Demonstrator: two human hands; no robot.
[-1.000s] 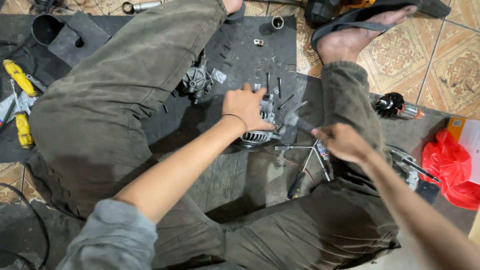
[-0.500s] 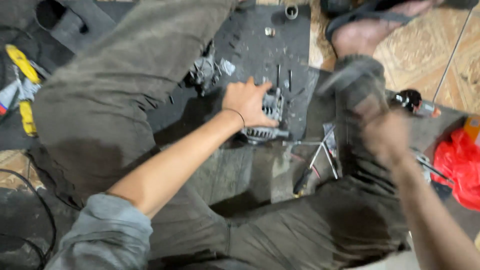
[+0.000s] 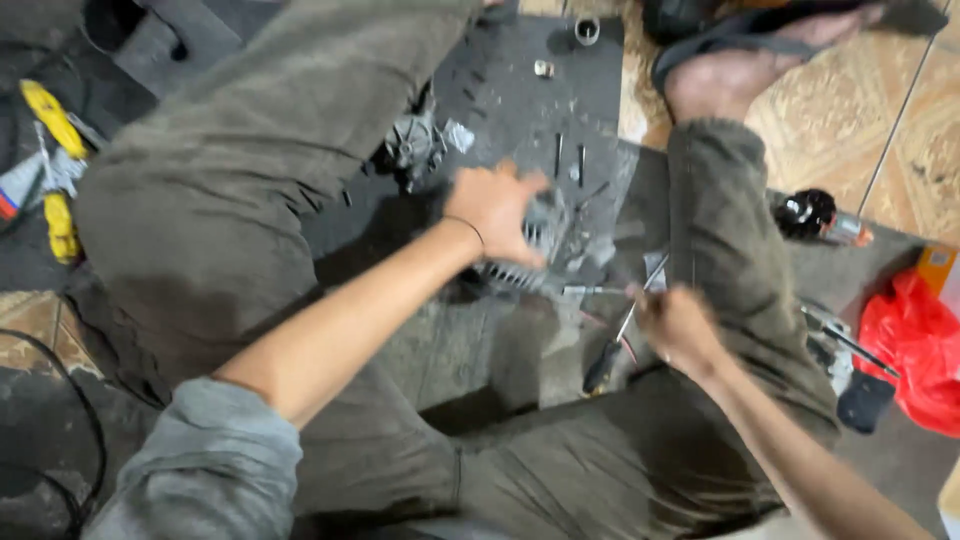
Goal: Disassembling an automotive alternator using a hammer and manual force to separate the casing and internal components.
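I sit on the floor with a grey ribbed metal housing [image 3: 540,250] between my legs on a dark mat [image 3: 520,90]. My left hand [image 3: 495,212] grips the housing from above and covers most of it. My right hand [image 3: 680,328] hovers just right of it by my right shin, fingers closed on the end of a thin metal rod [image 3: 592,291] that points at the housing; motion blur softens the grip. A black-handled screwdriver [image 3: 603,368] lies on the mat just below and left of that hand.
A second grey metal part [image 3: 410,145] lies by my left thigh. Loose bolts [image 3: 560,155] and a small socket [image 3: 587,28] sit farther up the mat. Yellow-handled pliers [image 3: 52,120] lie far left. A red plastic bag [image 3: 915,340], black tools [image 3: 862,400] and a dark bottle [image 3: 808,215] lie right.
My right hand swung out to the right, then came back down beside the housing, now lower than before. My left hand stayed on the housing. The camera has shifted slightly.
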